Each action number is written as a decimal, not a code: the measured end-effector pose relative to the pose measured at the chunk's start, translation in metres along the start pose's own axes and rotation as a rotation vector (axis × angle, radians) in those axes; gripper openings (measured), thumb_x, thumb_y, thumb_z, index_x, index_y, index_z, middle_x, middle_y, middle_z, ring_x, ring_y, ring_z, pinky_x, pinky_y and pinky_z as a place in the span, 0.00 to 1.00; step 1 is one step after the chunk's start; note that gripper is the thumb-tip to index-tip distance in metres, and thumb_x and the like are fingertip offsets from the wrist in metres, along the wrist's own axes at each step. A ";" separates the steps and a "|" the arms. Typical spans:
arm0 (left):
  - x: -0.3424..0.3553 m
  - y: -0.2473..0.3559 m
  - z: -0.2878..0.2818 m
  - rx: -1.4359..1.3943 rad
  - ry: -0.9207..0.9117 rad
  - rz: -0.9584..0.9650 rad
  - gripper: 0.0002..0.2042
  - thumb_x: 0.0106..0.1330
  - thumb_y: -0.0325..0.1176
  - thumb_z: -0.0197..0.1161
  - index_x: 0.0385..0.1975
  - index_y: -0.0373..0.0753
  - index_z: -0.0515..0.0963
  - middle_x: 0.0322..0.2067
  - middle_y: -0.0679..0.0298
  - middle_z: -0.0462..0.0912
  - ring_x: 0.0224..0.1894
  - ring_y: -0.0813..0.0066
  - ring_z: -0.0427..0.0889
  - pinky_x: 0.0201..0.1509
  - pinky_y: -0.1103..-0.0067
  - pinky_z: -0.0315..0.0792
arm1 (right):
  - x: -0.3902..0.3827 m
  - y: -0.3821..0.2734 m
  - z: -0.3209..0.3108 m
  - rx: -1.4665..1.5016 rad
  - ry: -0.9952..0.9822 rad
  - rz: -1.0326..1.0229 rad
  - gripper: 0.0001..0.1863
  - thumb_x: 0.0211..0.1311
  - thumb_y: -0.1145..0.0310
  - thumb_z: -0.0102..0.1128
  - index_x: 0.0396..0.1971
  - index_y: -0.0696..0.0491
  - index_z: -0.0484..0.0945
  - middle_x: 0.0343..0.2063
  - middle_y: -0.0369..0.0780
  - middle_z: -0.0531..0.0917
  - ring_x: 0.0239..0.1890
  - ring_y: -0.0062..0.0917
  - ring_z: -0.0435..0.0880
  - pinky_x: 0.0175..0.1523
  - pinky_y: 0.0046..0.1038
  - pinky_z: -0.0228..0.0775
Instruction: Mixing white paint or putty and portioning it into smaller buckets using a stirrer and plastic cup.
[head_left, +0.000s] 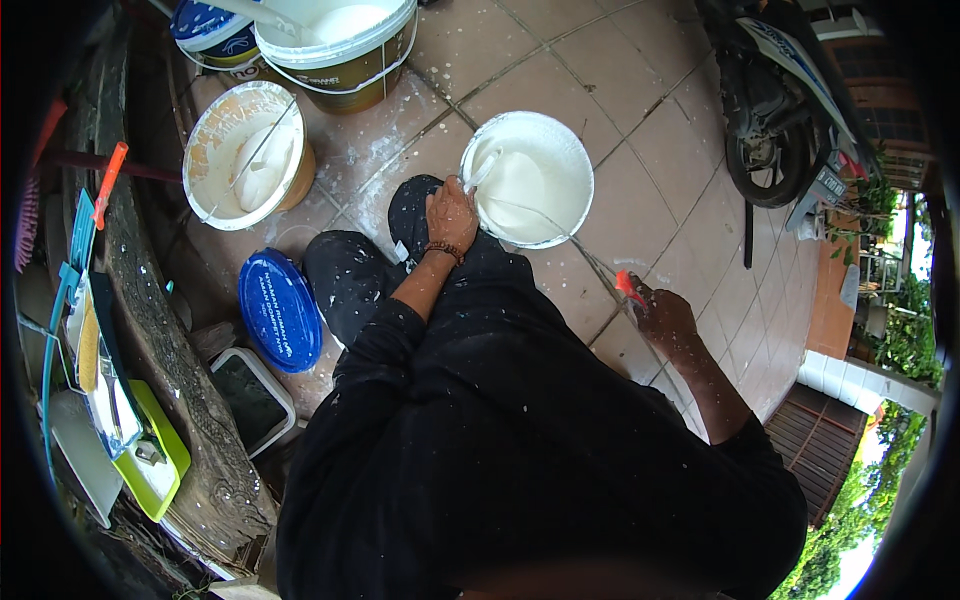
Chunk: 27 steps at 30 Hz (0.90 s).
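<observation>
A white bucket [578,165] stands on the tiles before my knees, part filled with creamy white paint [515,190]. My left hand [452,215] is closed at its left rim. From those fingers a paint-coated white stick [487,167] slants into the bucket; its lower end is hidden. Off to the right, clear of the bucket, my right hand [662,312] is wrapped round an orange-red handle [630,288]. Most of that tool is hidden, so its kind does not show.
Left of the bucket stand a smeared tub [203,120], a large paint pail [345,98] and a blue lid [280,310]. A wooden log [165,330] borders the left, with a lime-green paint tray [178,455] beyond. A motorcycle [775,110] is parked at the far right.
</observation>
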<state>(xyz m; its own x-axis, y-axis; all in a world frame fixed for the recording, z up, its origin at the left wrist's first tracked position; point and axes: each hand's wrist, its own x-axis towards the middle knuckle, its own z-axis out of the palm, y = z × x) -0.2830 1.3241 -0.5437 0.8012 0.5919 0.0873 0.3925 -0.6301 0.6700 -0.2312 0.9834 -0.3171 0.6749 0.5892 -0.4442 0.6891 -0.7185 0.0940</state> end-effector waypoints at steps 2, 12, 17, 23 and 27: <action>0.000 0.001 0.000 -0.001 -0.005 -0.016 0.13 0.70 0.36 0.57 0.44 0.33 0.69 0.35 0.49 0.81 0.42 0.51 0.80 0.48 0.63 0.68 | -0.002 0.000 -0.020 -0.006 -0.013 0.007 0.24 0.66 0.62 0.55 0.61 0.47 0.73 0.22 0.46 0.81 0.28 0.41 0.82 0.34 0.41 0.75; -0.001 -0.005 0.003 0.031 0.012 -0.003 0.11 0.69 0.36 0.58 0.42 0.35 0.70 0.34 0.52 0.80 0.40 0.55 0.79 0.47 0.65 0.67 | -0.006 0.003 -0.087 -0.153 -0.002 -0.045 0.21 0.65 0.59 0.57 0.56 0.45 0.78 0.28 0.41 0.85 0.31 0.36 0.84 0.39 0.40 0.77; 0.000 -0.001 0.000 -0.014 -0.014 0.010 0.13 0.70 0.37 0.56 0.44 0.32 0.69 0.35 0.48 0.80 0.41 0.50 0.79 0.48 0.62 0.67 | 0.001 0.025 -0.041 -0.115 -0.033 0.030 0.22 0.64 0.59 0.57 0.58 0.43 0.77 0.26 0.42 0.84 0.31 0.37 0.84 0.39 0.39 0.77; 0.001 -0.005 -0.005 -0.070 -0.071 -0.051 0.13 0.71 0.36 0.55 0.44 0.31 0.68 0.36 0.46 0.80 0.41 0.48 0.79 0.48 0.62 0.68 | 0.003 0.039 0.005 -0.076 -0.099 0.110 0.26 0.62 0.59 0.59 0.61 0.42 0.73 0.30 0.44 0.83 0.35 0.39 0.84 0.41 0.39 0.77; 0.001 -0.002 0.001 -0.089 -0.012 -0.001 0.13 0.71 0.36 0.55 0.43 0.31 0.68 0.35 0.46 0.80 0.41 0.47 0.79 0.48 0.61 0.68 | 0.008 0.050 0.054 -0.046 -0.007 0.062 0.28 0.61 0.59 0.61 0.63 0.41 0.71 0.30 0.44 0.82 0.36 0.38 0.83 0.43 0.39 0.78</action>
<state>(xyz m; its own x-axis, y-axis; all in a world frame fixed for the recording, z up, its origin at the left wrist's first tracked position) -0.2827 1.3252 -0.5460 0.8063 0.5863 0.0778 0.3524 -0.5820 0.7329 -0.2058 0.9320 -0.3640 0.7149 0.5412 -0.4427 0.6574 -0.7359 0.1619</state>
